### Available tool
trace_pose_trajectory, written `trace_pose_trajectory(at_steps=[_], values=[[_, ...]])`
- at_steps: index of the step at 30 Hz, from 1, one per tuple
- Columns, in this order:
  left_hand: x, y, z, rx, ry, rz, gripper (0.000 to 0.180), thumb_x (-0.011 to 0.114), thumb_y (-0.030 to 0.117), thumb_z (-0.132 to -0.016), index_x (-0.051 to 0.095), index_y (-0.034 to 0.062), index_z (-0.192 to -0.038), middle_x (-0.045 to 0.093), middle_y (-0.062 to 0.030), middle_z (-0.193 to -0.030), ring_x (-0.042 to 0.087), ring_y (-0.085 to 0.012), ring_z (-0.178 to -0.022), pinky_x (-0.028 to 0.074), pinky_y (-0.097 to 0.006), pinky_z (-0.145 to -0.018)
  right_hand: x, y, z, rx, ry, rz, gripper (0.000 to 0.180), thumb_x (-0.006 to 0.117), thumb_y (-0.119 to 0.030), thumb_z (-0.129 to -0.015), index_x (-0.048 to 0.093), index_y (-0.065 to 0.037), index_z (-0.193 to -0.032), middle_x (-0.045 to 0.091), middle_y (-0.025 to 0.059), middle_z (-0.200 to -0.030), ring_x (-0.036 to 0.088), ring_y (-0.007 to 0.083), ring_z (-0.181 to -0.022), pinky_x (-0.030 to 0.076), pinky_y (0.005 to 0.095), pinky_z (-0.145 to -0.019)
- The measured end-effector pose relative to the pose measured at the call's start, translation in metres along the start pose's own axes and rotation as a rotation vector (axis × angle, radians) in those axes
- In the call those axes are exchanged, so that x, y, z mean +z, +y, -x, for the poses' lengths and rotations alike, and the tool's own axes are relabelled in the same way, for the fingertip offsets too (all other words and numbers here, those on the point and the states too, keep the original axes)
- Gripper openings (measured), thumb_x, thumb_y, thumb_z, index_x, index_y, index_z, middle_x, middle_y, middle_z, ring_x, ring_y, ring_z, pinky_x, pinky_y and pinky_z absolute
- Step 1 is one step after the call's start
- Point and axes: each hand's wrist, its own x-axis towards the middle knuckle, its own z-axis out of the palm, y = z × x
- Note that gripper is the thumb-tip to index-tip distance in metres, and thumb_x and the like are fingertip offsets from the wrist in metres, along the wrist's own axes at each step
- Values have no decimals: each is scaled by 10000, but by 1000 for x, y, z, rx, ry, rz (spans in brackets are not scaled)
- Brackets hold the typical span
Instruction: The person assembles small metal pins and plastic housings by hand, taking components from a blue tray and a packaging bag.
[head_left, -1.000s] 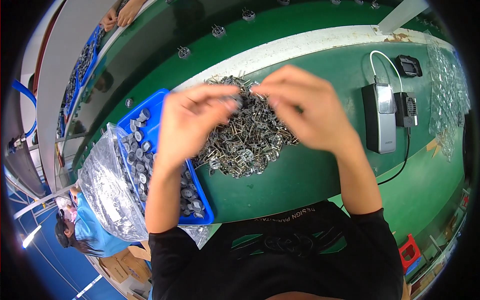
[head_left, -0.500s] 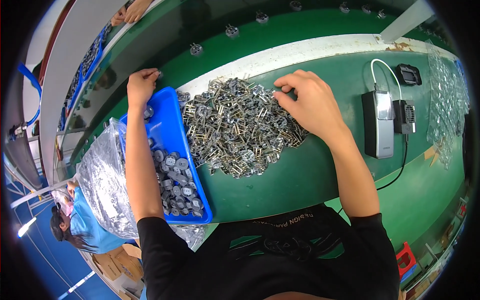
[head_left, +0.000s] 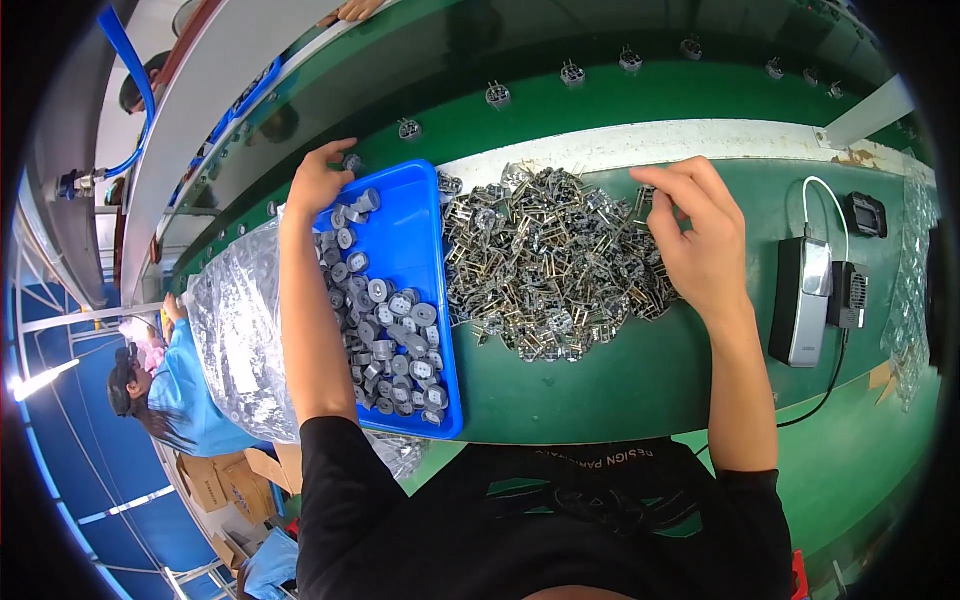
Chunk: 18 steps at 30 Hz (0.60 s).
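My left hand reaches over the far end of a blue tray, thumb and index finger apart. Just beyond its fingertips, a small grey plug part stands on the green belt. Many round grey plastic plug housings lie in the tray, under and beside my left forearm. To the tray's right is a heaped pile of metal pin pieces. At the pile's upper right edge, my right hand has its thumb and index finger curled in around a small, dark metal pin piece, partly hidden.
Several plug parts stand spaced along the belt, behind a white ledge. A grey power bank with cables and a black device lies right. Clear plastic bags lie left. A person in blue is at far left.
My left thumb and index finger have parted from the small plug part, which now stands on the belt. The view has shifted, and the belt parts appear farther right.
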Motion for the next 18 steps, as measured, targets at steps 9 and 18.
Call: trace_pose_trajectory(at_steps=[9,18], values=[[6,63,17,-27,-28,491,403,705,32,-813,651,2,-1212,686,-102,-1001,650,-158,-808,529,-269,-752,-4,-1,-1,282,-96,-612,211,596,102,-846,698,8,-1006,552,26,-958,568,82,-794,464,224,-663],[29,175,97,226,-377,1168,456,709,-143,-760,650,-37,-1199,663,-64,-971,650,-108,-820,551,-234,-760,4,-12,7,339,-170,-723,113,763,-38,-820,713,-15,-919,643,-1,-849,570,45,-704,453,195,-623]])
